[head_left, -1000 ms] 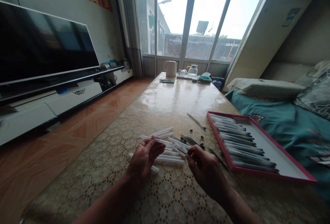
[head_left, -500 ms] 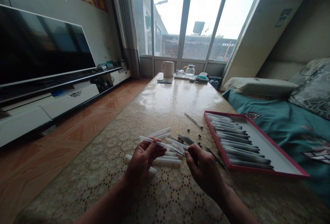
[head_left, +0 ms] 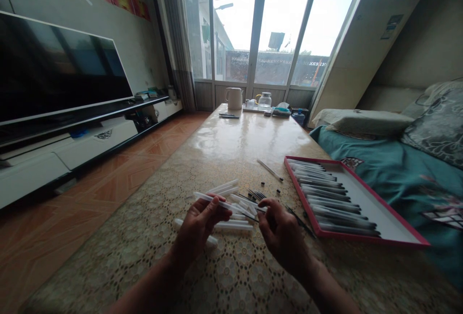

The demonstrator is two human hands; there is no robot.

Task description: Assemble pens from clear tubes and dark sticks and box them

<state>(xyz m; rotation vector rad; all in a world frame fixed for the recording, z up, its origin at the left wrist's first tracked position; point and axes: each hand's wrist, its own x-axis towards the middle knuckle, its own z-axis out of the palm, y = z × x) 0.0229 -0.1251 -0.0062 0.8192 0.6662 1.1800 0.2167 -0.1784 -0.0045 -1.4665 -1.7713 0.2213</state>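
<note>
My left hand point(head_left: 202, 215) is closed on a whitish translucent pen barrel point(head_left: 206, 197), which points right and slightly down. From the barrel's right end sticks a thin pen refill point(head_left: 249, 215) with a dark end. My right hand point(head_left: 280, 227) is at that end, thumb and bent forefinger close together; their exact contact with the refill is partly hidden. Beneath and around the hands lie several loose white barrels point(head_left: 233, 226). Several dark refills or tips point(head_left: 256, 193) lie beyond my right hand, with small black caps point(head_left: 278, 191) nearby.
A pink-rimmed box lid point(head_left: 398, 233) at right holds a row of pens point(head_left: 325, 193) with dark ends. One pen point(head_left: 269, 170) lies apart on the patterned table point(head_left: 231, 275). At the far end stand a kettle point(head_left: 234, 98) and a glass pot point(head_left: 265, 100).
My right forefinger has lifted and bent higher over the thumb, and more of the refill's dark end shows. The left hand keeps its hold on the barrel. The view has shifted slightly.
</note>
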